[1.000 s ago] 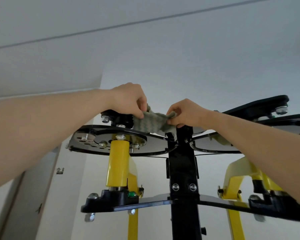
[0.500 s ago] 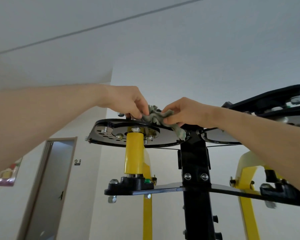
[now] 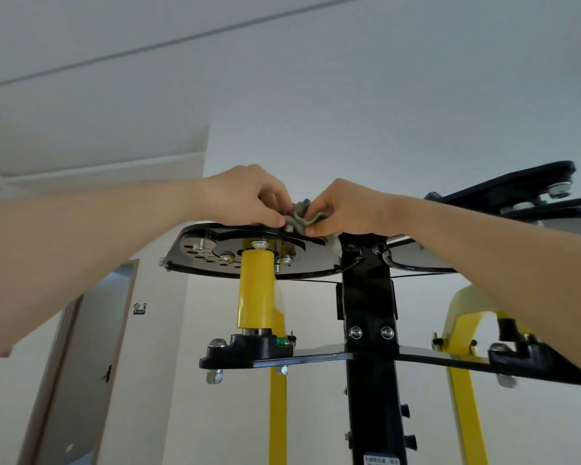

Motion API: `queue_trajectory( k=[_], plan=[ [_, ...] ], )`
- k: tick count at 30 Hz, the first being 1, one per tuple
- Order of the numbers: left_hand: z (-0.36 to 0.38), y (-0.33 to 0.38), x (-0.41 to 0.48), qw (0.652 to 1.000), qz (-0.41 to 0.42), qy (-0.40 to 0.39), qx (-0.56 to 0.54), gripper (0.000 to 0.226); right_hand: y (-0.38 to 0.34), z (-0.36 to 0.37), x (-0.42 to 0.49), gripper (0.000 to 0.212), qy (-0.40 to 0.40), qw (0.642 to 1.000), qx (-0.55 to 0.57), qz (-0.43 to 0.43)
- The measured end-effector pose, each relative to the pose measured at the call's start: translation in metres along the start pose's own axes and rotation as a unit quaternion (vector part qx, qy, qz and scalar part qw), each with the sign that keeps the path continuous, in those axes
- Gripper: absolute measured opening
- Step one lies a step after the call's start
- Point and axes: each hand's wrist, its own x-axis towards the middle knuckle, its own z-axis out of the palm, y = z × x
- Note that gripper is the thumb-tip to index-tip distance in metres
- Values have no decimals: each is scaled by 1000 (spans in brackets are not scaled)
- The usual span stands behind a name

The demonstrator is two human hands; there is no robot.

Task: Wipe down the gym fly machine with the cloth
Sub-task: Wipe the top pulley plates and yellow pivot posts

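Observation:
The fly machine rises in front of me with a black central post [image 3: 369, 347] and yellow pivot arms [image 3: 255, 290]. A black round cam plate [image 3: 249, 266] tops the left pivot, a second one [image 3: 423, 263] sits on the right. A small grey-green cloth [image 3: 301, 218] is bunched above the left plate's inner edge, near the post top. My left hand [image 3: 245, 196] pinches its left side with thumb and fingers. My right hand [image 3: 342, 209] pinches its right side. Most of the cloth is hidden between the two hands.
A higher black plate [image 3: 503, 187] with bolts juts out at the upper right. A black lower crossbar [image 3: 316, 357] with bearing blocks spans the post. A grey door [image 3: 81, 364] stands at the lower left. White wall and ceiling are behind.
The cloth, stretched flat a second ago, is now bunched small as my hands came closer together. The view shifted, so the machine sits further right in frame.

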Motion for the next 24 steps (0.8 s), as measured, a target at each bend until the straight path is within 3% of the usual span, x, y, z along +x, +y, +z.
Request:
queue_trajectory(
  k=[3, 9, 14, 18, 24],
  plan=[
    [18, 17, 20, 997, -4, -43, 71, 17, 18, -11, -6, 10, -22, 997, -75, 27],
    [52, 50, 59, 996, -15, -38, 77, 12, 48, -23, -25, 13, 2, 980, -181, 86],
    [83, 65, 87, 999, -24, -30, 31, 14, 58, -43, -39, 9, 5, 944, -313, 106],
    [104, 75, 104, 999, -30, -9, -6, 6, 57, -58, -50, 34, -34, 925, -354, 133],
    [121, 85, 120, 996, -26, 1, -81, 27, 54, -78, -68, 17, -35, 914, -365, 174]
  ],
)
